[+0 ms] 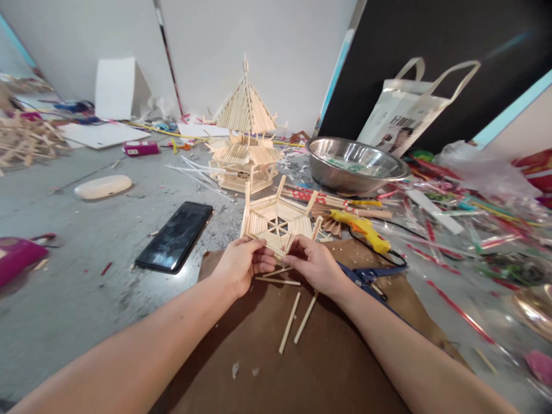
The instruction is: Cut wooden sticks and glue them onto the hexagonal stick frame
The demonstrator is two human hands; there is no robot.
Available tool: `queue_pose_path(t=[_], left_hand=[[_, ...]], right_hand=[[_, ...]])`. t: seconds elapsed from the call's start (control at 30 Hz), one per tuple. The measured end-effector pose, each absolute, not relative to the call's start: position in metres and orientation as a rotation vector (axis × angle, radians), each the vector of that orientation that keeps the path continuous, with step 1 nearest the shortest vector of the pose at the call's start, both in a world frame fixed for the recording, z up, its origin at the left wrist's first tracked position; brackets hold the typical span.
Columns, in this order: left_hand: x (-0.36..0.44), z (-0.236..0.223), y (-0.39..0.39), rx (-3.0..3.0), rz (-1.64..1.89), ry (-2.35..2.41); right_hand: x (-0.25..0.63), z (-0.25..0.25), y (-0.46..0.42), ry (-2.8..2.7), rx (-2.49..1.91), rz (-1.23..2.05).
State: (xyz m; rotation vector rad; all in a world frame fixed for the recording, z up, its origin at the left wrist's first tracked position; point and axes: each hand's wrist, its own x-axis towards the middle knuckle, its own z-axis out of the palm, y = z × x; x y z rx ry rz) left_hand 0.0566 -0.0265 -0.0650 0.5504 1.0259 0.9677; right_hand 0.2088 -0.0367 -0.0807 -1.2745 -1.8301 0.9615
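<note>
Between my hands is a six-sided frame of wooden sticks (259,214), with a spoked opening in its middle and short sticks jutting up at its corners. My left hand (244,263) grips its near left edge, thumb on top. At the near right edge, my right hand (317,265) pinches it between thumb and fingers. Several loose wooden sticks (290,323) lie on the brown sheet (241,356) below my hands. Behind the frame stands a stick-built pavilion model (246,112) with a pointed roof.
A black phone (175,237) and a white oval case (103,187) lie to the left. On the right are a yellow glue gun (362,227), blue-handled pliers (366,276) and a metal bowl (319,169). Plastic scraps and glue sticks (207,178) litter the grey table (107,310).
</note>
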Motion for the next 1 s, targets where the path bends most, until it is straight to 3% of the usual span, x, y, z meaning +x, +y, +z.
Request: queue_pose_path(t=[1.0], left_hand=[[0.0596,-0.0656,-0.0255,0.539,1.009,1.055]], right_hand=[[0.2089,-0.0825,-0.0361,-1.833,-1.327,0.85]])
